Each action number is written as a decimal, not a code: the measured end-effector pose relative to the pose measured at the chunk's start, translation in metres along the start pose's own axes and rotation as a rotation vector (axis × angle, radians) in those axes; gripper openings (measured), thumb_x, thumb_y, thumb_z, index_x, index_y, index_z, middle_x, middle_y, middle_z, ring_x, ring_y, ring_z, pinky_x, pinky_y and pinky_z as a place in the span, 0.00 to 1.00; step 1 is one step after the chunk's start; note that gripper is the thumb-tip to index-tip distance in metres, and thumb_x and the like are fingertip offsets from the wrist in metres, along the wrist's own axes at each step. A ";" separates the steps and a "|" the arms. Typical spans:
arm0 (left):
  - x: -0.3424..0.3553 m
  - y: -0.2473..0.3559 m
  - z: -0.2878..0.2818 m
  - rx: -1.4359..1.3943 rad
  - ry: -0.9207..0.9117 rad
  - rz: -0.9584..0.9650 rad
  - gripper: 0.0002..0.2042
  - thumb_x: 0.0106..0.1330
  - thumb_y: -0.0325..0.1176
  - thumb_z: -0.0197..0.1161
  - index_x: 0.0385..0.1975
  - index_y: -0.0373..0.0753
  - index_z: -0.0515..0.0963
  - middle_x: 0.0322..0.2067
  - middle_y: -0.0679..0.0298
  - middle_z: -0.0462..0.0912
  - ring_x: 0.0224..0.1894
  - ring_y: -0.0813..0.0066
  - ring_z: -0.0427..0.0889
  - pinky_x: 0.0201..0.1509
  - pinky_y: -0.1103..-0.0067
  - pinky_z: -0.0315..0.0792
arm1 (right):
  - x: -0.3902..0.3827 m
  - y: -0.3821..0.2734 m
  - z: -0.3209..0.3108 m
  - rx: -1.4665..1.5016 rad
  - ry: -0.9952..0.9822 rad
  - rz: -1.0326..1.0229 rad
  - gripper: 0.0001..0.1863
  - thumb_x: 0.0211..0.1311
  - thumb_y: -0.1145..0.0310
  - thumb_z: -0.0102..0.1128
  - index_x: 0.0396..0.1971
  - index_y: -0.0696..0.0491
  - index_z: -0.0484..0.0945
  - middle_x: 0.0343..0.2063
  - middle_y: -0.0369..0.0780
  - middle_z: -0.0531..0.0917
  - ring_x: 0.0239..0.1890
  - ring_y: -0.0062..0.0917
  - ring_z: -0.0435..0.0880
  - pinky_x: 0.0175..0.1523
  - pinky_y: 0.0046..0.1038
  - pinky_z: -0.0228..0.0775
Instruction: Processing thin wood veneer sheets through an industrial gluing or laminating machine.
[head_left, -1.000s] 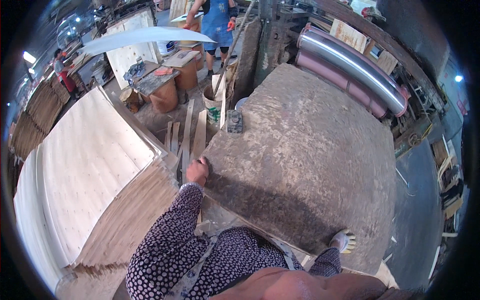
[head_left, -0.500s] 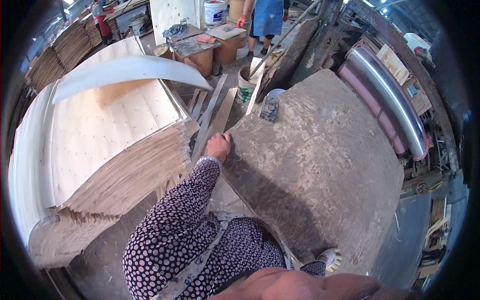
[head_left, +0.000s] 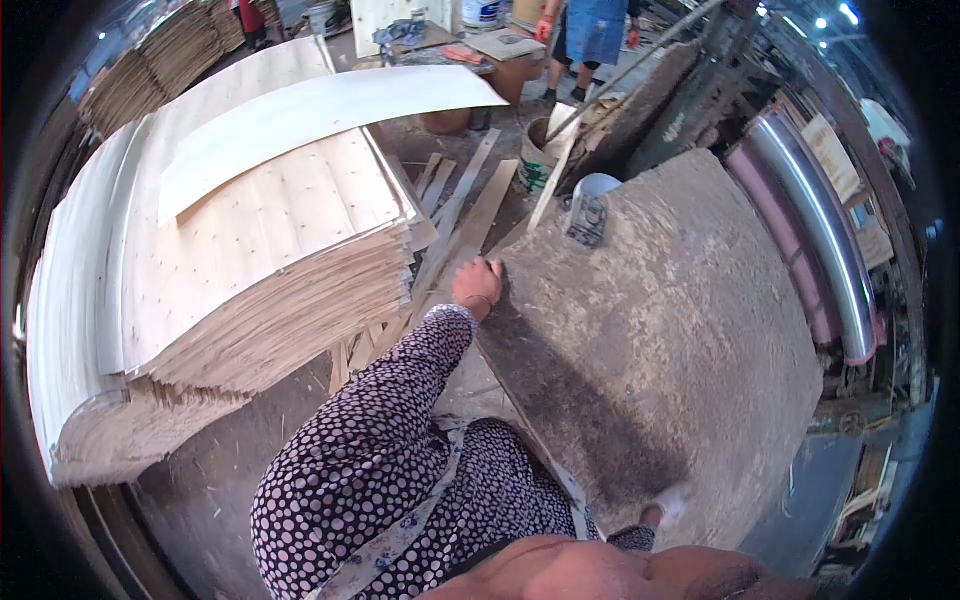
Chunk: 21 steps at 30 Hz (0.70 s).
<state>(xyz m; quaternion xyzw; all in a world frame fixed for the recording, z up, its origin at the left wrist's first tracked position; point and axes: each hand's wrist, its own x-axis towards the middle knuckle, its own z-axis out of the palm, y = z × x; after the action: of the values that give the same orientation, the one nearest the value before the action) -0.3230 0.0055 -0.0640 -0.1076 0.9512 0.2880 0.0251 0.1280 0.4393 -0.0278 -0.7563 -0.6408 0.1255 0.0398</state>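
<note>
My left hand point(head_left: 478, 285) is closed over the near-left edge of a worn, brown-stained tabletop point(head_left: 640, 320), its fingers curled at the rim. By the tabletop's lower edge is my right hand point(head_left: 663, 508), small and blurred, with something whitish on or at it; its fingers cannot be made out. To the left stands a tall stack of thin wood veneer sheets point(head_left: 260, 235). Across its top lies a pale, loose sheet point(head_left: 320, 120), whose right end juts past the stack. On the tabletop's far corner sits a dark, grimy block point(head_left: 586, 221).
Long wood strips point(head_left: 485, 205) lie between stack and tabletop. A bucket point(head_left: 537, 150) with a stick and a white container point(head_left: 597, 186) stand beyond. Shiny metal and pinkish rollers point(head_left: 820, 230) run along the right. A person in a blue apron point(head_left: 594, 30) stands at the back.
The pale sheet was bowed above the stack; now it lies flatter and farther back. The whole view has shifted, so things appear more to the right. My left hand stays on the edge.
</note>
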 end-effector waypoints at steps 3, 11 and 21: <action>0.003 0.010 0.007 -0.048 -0.026 -0.025 0.24 0.71 0.54 0.49 0.44 0.35 0.77 0.45 0.46 0.80 0.50 0.46 0.78 0.52 0.57 0.74 | -0.090 -0.144 0.032 1.049 -0.355 -0.858 0.31 0.72 0.65 0.54 0.69 0.60 0.58 0.67 0.48 0.67 0.68 0.29 0.66 0.68 0.29 0.64; 0.058 -0.102 -0.066 -0.895 -0.367 0.060 0.23 0.67 0.47 0.62 0.50 0.32 0.79 0.38 0.53 0.85 0.43 0.66 0.84 0.49 0.69 0.77 | -0.411 -0.343 0.149 0.125 0.072 -1.926 0.33 0.68 0.50 0.50 0.66 0.54 0.65 0.67 0.48 0.67 0.71 0.46 0.58 0.74 0.50 0.44; 0.304 -0.387 -0.260 -1.479 0.537 -0.494 0.19 0.65 0.44 0.65 0.45 0.35 0.72 0.32 0.57 0.77 0.28 0.65 0.82 0.25 0.72 0.79 | -0.478 -0.384 0.190 -0.032 -0.033 -1.892 0.32 0.67 0.50 0.48 0.67 0.51 0.67 0.69 0.50 0.64 0.71 0.47 0.57 0.74 0.53 0.40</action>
<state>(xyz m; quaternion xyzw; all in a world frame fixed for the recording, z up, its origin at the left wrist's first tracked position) -0.5313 -0.5098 -0.0910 -0.3678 0.4384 0.7906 -0.2179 -0.3568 0.0191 -0.0597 0.0789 -0.9903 0.0429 0.1058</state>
